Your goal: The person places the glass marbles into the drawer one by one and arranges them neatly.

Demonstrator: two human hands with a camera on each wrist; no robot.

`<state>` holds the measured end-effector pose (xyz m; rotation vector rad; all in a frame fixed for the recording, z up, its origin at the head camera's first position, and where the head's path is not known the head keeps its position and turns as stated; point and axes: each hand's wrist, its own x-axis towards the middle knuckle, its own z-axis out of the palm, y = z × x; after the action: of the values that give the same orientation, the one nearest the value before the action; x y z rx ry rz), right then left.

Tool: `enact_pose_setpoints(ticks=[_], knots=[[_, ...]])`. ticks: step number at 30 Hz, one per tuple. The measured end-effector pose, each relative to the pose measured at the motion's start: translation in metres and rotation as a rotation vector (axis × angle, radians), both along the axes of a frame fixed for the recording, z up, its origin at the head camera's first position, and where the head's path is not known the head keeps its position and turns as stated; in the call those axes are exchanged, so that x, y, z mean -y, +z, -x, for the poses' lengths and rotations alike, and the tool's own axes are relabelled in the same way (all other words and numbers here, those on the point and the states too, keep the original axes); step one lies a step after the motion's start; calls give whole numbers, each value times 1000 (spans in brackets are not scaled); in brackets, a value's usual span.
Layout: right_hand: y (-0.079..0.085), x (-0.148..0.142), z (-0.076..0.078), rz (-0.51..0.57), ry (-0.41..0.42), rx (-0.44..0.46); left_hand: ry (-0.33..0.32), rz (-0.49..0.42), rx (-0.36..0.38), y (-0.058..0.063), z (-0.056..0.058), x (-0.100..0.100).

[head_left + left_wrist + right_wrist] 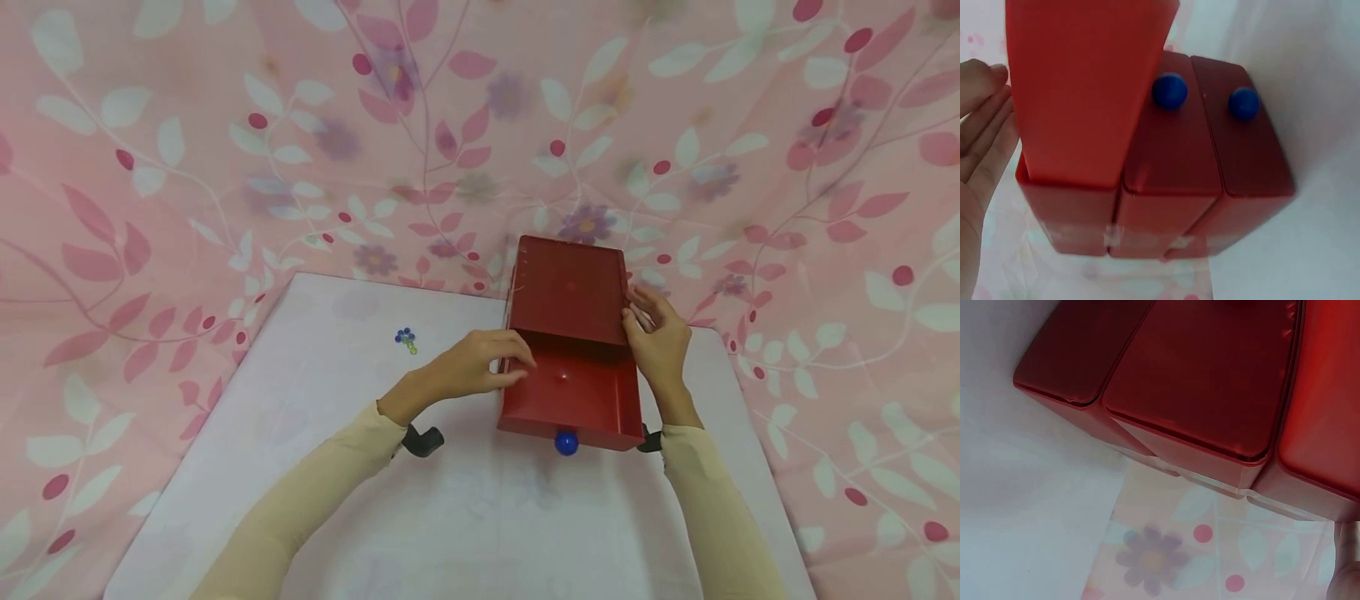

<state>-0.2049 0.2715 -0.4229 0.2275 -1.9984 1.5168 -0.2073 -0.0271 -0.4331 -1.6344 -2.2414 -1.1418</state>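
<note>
A red drawer unit (572, 287) stands at the back of the table, with its top drawer (555, 404) pulled out by a blue knob-fronted end. The inside of that drawer shows bare red plastic. My left hand (483, 362) is at the drawer's left edge, fingers loosely bent and nothing in them. My right hand (662, 340) rests against the unit's right side, its fingers lightly bent along the top edge. In the left wrist view, two lower drawers are closed, each with a blue knob (1169, 91).
Left of the unit lies a small cluster of blue and yellow-green beads (406, 337) on the white table (360, 517). A pink floral cloth (420, 167) hangs behind the table. Dark wrist-camera mounts (423, 442) sit below both wrists.
</note>
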Motion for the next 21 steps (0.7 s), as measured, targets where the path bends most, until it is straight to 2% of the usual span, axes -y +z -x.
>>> enact_pose_setpoints(ticks=[10,17,21], knots=[[0,1,0,12,1,5,61,-132,5,-13,13,27],[1,2,-2,11,3,14,174,-156,31,-42,15,47],[1,1,-2,7,1,4,225,-125,41,-59,18,59]])
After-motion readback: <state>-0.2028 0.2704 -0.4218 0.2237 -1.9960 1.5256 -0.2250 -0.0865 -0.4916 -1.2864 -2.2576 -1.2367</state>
